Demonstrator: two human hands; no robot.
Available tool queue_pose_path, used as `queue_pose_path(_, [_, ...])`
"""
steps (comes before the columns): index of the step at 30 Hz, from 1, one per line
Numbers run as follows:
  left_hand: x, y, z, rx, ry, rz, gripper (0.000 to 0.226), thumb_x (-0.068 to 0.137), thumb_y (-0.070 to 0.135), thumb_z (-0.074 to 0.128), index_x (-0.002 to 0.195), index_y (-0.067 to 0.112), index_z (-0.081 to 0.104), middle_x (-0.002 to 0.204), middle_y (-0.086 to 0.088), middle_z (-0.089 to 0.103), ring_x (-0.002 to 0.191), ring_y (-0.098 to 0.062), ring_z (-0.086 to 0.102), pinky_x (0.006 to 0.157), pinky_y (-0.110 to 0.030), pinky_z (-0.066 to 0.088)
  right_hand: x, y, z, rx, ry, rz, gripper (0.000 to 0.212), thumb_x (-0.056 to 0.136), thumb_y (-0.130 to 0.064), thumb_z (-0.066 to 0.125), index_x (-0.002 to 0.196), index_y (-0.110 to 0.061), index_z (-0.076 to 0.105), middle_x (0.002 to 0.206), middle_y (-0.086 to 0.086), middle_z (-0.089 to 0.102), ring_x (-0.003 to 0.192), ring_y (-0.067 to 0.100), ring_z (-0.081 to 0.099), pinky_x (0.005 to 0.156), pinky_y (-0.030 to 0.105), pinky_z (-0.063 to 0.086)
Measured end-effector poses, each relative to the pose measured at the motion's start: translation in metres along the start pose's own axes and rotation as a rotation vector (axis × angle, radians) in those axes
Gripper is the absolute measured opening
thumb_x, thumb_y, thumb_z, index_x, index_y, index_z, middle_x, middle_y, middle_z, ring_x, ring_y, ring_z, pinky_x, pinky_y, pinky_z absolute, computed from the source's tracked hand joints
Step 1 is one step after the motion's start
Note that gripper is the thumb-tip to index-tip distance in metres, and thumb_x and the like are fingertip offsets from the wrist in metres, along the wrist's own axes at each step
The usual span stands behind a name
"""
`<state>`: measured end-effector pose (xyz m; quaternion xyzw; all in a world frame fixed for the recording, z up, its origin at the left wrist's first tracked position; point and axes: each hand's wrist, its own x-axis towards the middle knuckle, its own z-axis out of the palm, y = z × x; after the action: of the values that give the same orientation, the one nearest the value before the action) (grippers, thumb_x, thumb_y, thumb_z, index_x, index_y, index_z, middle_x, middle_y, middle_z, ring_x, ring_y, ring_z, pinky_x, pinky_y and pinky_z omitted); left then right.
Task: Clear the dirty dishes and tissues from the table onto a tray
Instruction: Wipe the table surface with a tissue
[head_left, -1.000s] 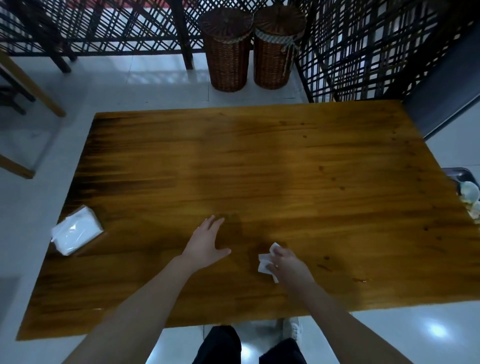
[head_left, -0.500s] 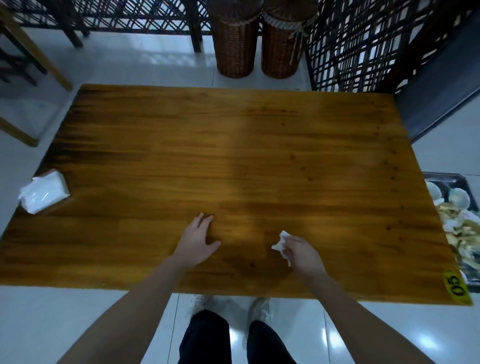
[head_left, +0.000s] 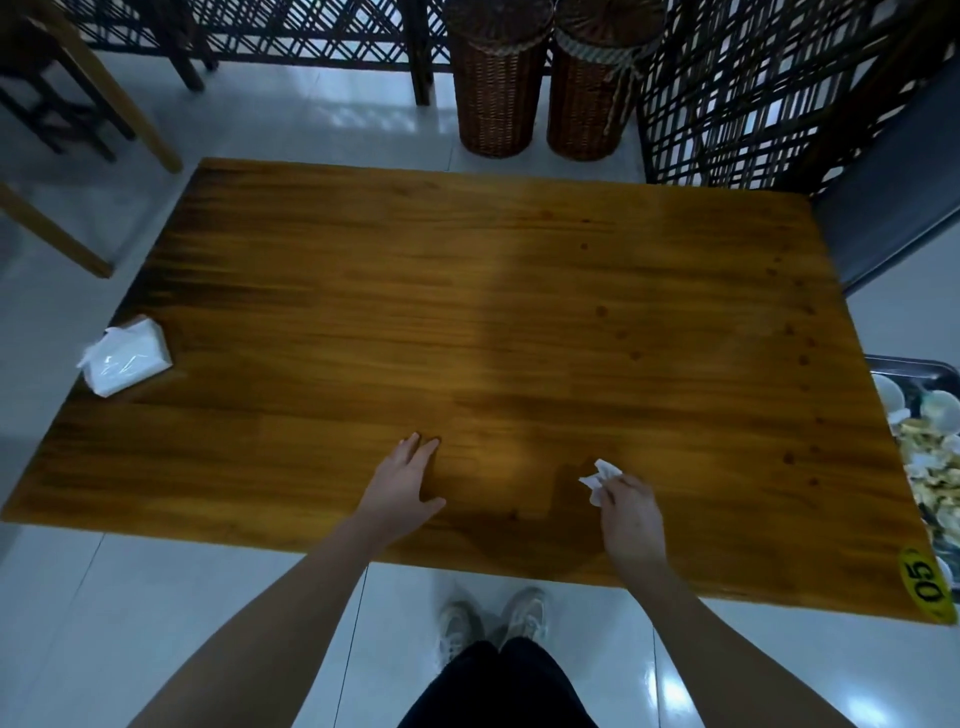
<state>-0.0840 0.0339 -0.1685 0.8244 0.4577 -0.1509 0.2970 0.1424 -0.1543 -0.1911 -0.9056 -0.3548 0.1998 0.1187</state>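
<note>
A crumpled white tissue (head_left: 600, 480) sticks out of my right hand (head_left: 631, 512), which grips it just above the near part of the wooden table (head_left: 467, 312). My left hand (head_left: 402, 486) lies flat on the tabletop with straight fingers, to the left of the tissue. At the right edge, beside the table, a dark metal tray (head_left: 906, 366) holds white dishes and food scraps (head_left: 930, 462); part of it is cut off by the frame.
A white pack of tissues (head_left: 124, 358) lies at the table's left edge. Two wicker baskets (head_left: 550, 78) stand beyond the far edge, before a dark lattice screen. Wooden chair legs are at far left. A yellow "05" label (head_left: 927, 584) marks the near right corner.
My view has pulled back and shifted, so the tray and label show more. My right hand has lifted the tissue slightly; my left hand stays flat on the table.
</note>
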Motion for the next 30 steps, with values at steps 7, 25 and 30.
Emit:
queue_pose_path(7, [-0.016, -0.024, -0.001, 0.009, -0.026, 0.024, 0.094, 0.082, 0.039, 0.070, 0.153, 0.030, 0.009, 0.161, 0.004, 0.000, 0.147, -0.021, 0.003, 0.118, -0.042, 0.011, -0.028, -0.057, 0.025, 0.186, 0.013, -0.084, 0.025, 0.097, -0.007, 0.046, 0.112, -0.006, 0.065, 0.115, 0.007, 0.063, 0.104, 0.018, 0.056, 0.080, 0.023, 0.046])
queue_pose_path(25, [-0.022, -0.047, -0.004, -0.009, -0.039, 0.086, 0.090, 0.084, 0.037, 0.070, 0.153, 0.028, 0.012, 0.161, 0.003, 0.004, 0.147, -0.022, 0.005, 0.120, -0.042, 0.015, -0.053, -0.051, 0.027, 0.219, 0.001, 0.016, 0.024, 0.094, -0.004, 0.043, 0.093, -0.011, 0.066, 0.094, 0.001, 0.054, 0.065, 0.004, 0.050, 0.050, 0.014, 0.035])
queue_pose_path(30, [-0.021, -0.041, -0.004, 0.022, -0.050, 0.104, 0.091, 0.084, 0.038, 0.070, 0.153, 0.028, 0.011, 0.161, 0.003, 0.004, 0.147, -0.022, 0.005, 0.119, -0.042, 0.016, -0.048, 0.021, -0.006, 0.211, 0.198, 0.344, 0.022, 0.086, 0.005, 0.047, 0.090, 0.003, 0.069, 0.082, 0.015, 0.063, 0.063, 0.022, 0.055, 0.053, 0.025, 0.037])
